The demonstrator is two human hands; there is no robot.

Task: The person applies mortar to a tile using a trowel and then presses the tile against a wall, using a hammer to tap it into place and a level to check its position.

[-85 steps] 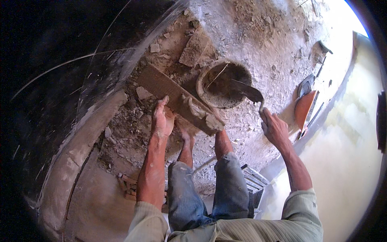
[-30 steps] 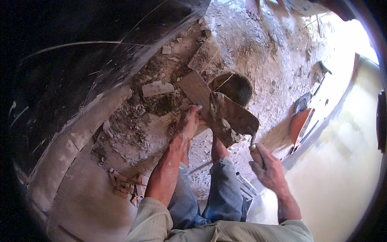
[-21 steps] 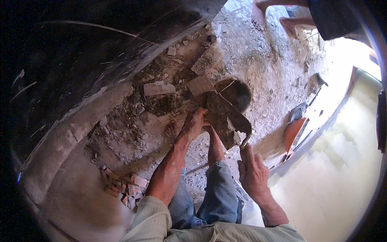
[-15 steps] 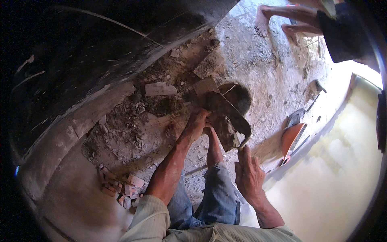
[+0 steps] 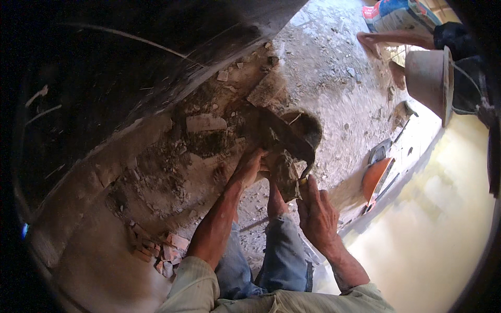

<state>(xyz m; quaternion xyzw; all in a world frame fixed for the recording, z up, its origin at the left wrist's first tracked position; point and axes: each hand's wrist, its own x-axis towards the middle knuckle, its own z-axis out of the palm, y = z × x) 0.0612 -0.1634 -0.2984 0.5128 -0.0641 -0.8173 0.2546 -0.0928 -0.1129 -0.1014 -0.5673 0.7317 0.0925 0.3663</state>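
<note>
In my right hand (image 5: 319,216) is a trowel, its fingers closed round the handle near a curved neck. The trowel's dark blade (image 5: 292,141) slants up and left from there. My left hand (image 5: 249,169) is closed on the edge of a rough, flat piece (image 5: 284,177) coated in grey-brown mortar, held just below the blade; whether it is brick or stone I cannot tell. Behind the blade stands a dark round bucket (image 5: 309,128), partly covered by it. Both hands are above my knees, over the rubble-strewn ground.
A block (image 5: 206,123) lies in rubble along the dark wall. Broken red bricks (image 5: 169,250) are heaped at lower left. An orange curved pan (image 5: 374,178) leans by the pale wall at right. A co-worker's bucket (image 5: 425,78) hangs at upper right, near a blue-and-white sack (image 5: 402,18).
The trowel blade has tilted, showing narrower, and more of the mortar-coated piece shows below it. The co-worker has shifted, and a bucket and sack now show at upper right.
</note>
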